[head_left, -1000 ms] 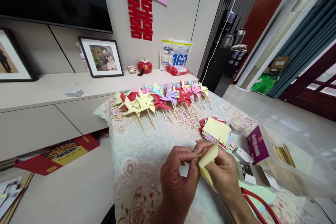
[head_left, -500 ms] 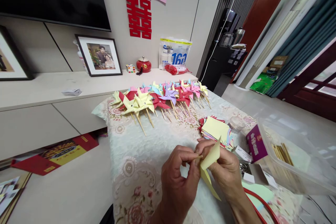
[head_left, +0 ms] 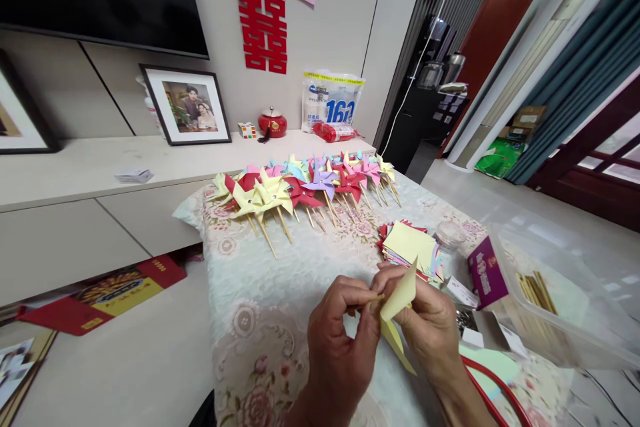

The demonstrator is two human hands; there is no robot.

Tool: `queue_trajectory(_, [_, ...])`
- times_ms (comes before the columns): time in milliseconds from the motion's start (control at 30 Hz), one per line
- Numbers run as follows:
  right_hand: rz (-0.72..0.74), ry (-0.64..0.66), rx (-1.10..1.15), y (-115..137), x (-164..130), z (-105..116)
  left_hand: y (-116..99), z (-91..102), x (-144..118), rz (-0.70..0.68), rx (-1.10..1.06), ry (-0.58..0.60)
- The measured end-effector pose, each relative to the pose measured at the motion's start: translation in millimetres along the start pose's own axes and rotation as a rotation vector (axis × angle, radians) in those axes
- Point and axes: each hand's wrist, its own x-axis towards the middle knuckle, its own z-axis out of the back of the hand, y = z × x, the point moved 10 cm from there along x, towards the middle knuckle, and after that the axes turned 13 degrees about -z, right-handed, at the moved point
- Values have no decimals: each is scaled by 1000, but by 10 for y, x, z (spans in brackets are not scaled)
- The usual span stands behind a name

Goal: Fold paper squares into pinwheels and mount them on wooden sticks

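My left hand (head_left: 337,347) and my right hand (head_left: 429,327) meet above the table's near edge and pinch a yellow paper square (head_left: 397,303) between their fingertips. One corner of the paper sticks up, another hangs down between the hands. Just beyond my right hand lies a stack of coloured paper squares (head_left: 411,248), yellow on top. A row of finished paper pinwheels (head_left: 300,190) on wooden sticks lies across the far end of the table.
A floral lace cloth (head_left: 260,280) covers the table. At the right stand a clear plastic box (head_left: 555,300) with wooden sticks, a purple box (head_left: 486,273) and a small clear jar (head_left: 450,235). Red scissor handles (head_left: 493,383) lie by my right wrist. A low cabinet (head_left: 100,173) runs behind.
My hands stay together on the yellow paper. The paper's lower corner has shifted slightly as my fingers work it. The view has drifted a little.
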Motion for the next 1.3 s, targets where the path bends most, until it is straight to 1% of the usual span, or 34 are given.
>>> queue_trajectory(233, [-11,-40,13,-26,-1,5,-3,17,28,5,-5,-8])
queue_trajectory(433, [51,-71,14,34,5,10,-26,47,49,-23,1,-10])
queue_trajectory(633, [89,-51,18,57,22,24,2,26,25,-11,-4,17])
queue_trajectory(767, [57,-45,39,-5,32,47,-5,17,42,-6,9,29])
queue_trajectory(933, [-40,-42,64,-111,41,75,-12,15,72,-9,3,35])
queue_trajectory(1067, [-60,26,79,-129,51,40,10,-3,69,12,0,57])
queue_trajectory(1200, [-107,89,144,-185,64,0,30,-15,57,27,-11,65])
queue_trajectory(1300, [-116,108,180,-214,62,-19,28,-22,61,27,-3,74])
